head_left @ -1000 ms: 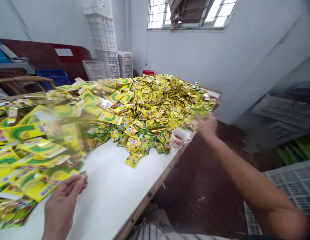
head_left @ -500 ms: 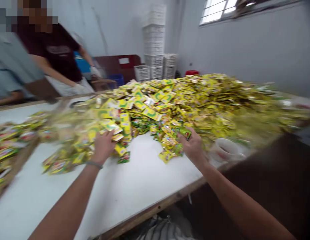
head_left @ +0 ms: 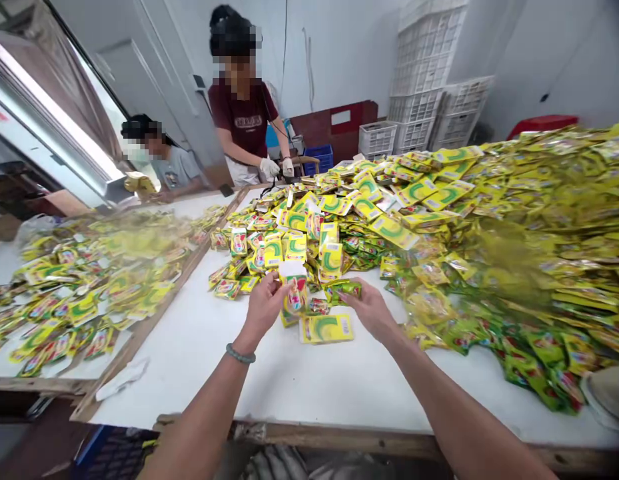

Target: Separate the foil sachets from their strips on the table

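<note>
My left hand (head_left: 263,307) is closed on an upright yellow packet (head_left: 295,288), pinching its left side above the white table (head_left: 309,380). Fingers of my right hand (head_left: 370,309) pinch a small green sachet (head_left: 345,289) just to its right. A larger yellow packet (head_left: 326,328) lies flat on the table between both hands. Behind them stands a row of upright yellow packets (head_left: 299,247), and a huge heap of yellow and green sachets (head_left: 514,227) fills the right side.
A second table (head_left: 64,293) on the left carries more scattered sachets. Two people are at the far side, one standing in white gloves (head_left: 269,168), one seated (head_left: 164,167). White crates (head_left: 429,73) are stacked against the back wall. A wooden edge (head_left: 339,440) runs along the table's front.
The view has swung left, bringing the two people and the left table into sight. Both hands have come together near the table's middle and closed on packets; the cup has left the view.
</note>
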The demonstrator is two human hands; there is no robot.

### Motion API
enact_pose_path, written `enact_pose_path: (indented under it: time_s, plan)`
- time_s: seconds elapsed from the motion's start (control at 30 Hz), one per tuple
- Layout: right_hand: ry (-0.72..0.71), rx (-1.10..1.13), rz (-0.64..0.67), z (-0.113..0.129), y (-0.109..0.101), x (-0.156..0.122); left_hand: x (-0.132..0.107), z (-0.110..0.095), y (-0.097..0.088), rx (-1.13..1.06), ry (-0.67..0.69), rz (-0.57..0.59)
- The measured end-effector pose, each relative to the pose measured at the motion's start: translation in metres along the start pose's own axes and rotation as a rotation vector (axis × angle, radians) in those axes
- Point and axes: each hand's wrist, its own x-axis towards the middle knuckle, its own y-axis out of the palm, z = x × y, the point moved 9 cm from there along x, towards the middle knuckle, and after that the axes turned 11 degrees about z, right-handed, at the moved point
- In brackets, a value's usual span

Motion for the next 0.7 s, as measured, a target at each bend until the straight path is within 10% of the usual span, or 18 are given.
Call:
enact_pose_path:
  time_s: [0.27,0.5,0.7]
  plan:
    - [0.025,-0.055,0.085,0.004,0.013,-0.009,-0.042,0.032,0.056,0.108,-0.109,0.229]
    - [0.108,-0.383,0.277,-0.006,0.022,-0.009,-0.049,0.040,0.058,0.131,-0.055,0.224]
    - [0.167,-0.315,0.192,-0.009,0.019,-0.012,-0.054,0.038,0.062,0.220,-0.037,0.192]
